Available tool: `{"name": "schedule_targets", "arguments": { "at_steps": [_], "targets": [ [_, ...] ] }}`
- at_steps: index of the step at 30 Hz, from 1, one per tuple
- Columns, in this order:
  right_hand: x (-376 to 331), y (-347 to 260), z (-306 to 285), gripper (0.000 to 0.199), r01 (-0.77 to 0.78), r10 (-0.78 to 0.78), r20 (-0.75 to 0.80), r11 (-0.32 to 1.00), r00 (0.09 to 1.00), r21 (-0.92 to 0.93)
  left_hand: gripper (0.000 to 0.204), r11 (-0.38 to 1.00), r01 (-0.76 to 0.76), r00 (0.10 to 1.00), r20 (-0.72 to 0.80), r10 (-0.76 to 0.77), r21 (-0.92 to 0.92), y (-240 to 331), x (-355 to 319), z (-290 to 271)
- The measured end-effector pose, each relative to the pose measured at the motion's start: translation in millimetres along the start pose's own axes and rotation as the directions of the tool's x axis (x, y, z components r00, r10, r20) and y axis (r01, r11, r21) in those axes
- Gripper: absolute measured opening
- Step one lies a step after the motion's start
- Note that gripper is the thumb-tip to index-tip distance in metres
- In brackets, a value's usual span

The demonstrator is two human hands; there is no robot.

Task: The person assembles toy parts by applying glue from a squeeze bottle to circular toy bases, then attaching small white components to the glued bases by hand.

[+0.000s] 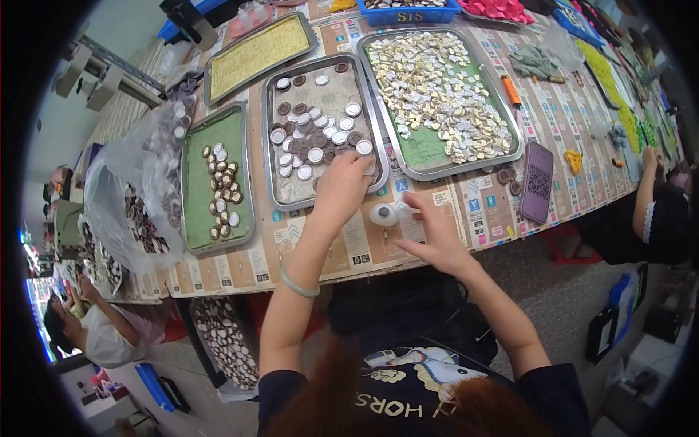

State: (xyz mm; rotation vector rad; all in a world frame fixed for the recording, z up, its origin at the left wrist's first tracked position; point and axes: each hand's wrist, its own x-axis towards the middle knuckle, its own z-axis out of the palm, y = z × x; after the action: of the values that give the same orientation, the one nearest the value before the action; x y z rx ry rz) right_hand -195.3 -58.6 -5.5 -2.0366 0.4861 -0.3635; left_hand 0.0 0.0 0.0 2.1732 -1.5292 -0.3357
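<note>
Left hand [342, 186] reaches forward onto the middle metal tray [275, 156] of brown and white round caps [314, 155], fingers curled over its near edge; right hand [437, 237], loosely spread on the counter [480, 211], touches a small white cap [383, 214] just to its left.

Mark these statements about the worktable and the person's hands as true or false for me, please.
1. The left hand reaches into the middle tray of brown and white round pieces. True.
2. The right hand rests inside the tray of gold and silver pieces. False: it lies on the table edge, next to a small white round piece.
3. A purple phone lies on the table to the right of the trays. True.
4. The tray with the green liner on the left is heaped full. False: it holds only a sparse column of pieces.
5. The left wrist wears a pale bangle. True.
</note>
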Motion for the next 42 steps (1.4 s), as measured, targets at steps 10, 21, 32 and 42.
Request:
{"name": "schedule_targets", "arguments": {
  "at_steps": [10, 21, 32, 42],
  "targets": [
    [15, -1, 18, 0.039, -0.174, 0.194, 0.009, 0.858, 0.981, 0.484, 0.026, 0.982, 0.038, 0.941, -0.325, -0.098, -0.188, -6, -6, -1],
    [-22, -54, -32, 0.032, -0.229, 0.398, -0.019, 0.566, 0.917, 0.792, 0.035, -0.658, 0.108, 0.973, 0.216, -0.085, -0.745, 41, -95, -16],
    [-30, -78, -33, 0.043, 0.187, 0.023, -0.389, 0.85, 0.921, 0.492, 0.034, -0.722, 0.137, 0.961, 0.267, -0.068, -0.678, 55, -119, -7],
    [-34, -79, -33, 0.04, 0.122, 0.066, -0.37, 0.879, 0.927, 0.462, 0.032, -0.739, 0.165, 0.949, 0.309, -0.061, -0.653, 62, -121, -11]
  ]
}}
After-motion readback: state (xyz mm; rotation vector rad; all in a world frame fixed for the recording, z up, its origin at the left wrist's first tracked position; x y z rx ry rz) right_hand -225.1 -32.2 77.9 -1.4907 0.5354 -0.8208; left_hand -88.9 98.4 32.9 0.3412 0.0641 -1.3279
